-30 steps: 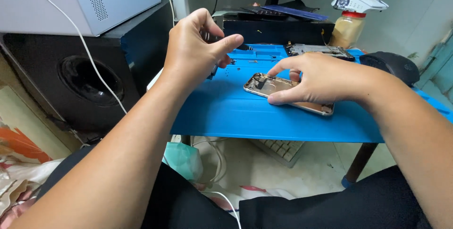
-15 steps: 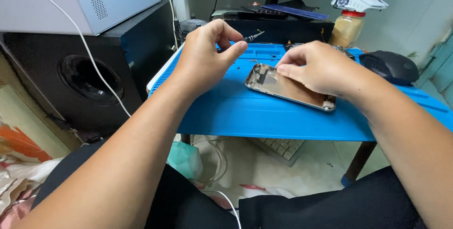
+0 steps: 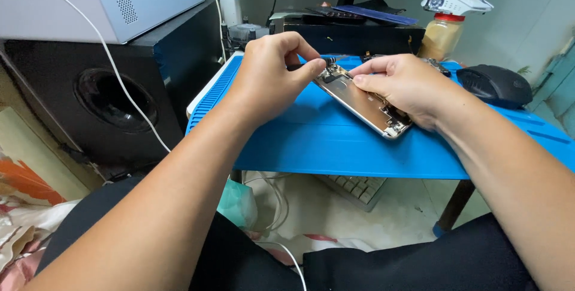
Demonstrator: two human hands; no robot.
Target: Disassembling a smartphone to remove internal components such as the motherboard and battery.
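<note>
— What are you seeing on the feed right now?

— I'm looking down at a blue work mat (image 3: pixel 335 141) over a low table. An opened phone (image 3: pixel 359 99) is lying on it, tilted, its open side up, running from about 11 o'clock down to 5 o'clock across the mat's middle.

— And the hands?

— The right hand (image 3: pixel 407 87) is coming in from 4 o'clock and is resting on the phone, fingers (image 3: pixel 374 69) curled over its upper edge and pressing it down against the mat. The left hand (image 3: pixel 269 75) is reaching in from 8 o'clock; its thumb and forefinger are pinched together on a thin dark tool (image 3: pixel 335 58), probably tweezers, whose tip is pointing at the phone's top end, just at 11 o'clock of the device. I can't tell whether the tip is touching the parts inside.

— What's sitting around them?

— At 1 o'clock of the phone a spray bottle (image 3: pixel 446 24) with amber liquid and a white trigger head is standing upright. At 3 o'clock a black mouse (image 3: pixel 494 85) is resting on the mat, well apart from the phone. At 9 o'clock a large black speaker (image 3: pixel 114 99) is standing beside the table, with a white cable (image 3: pixel 120 81) hanging across its front.
</note>
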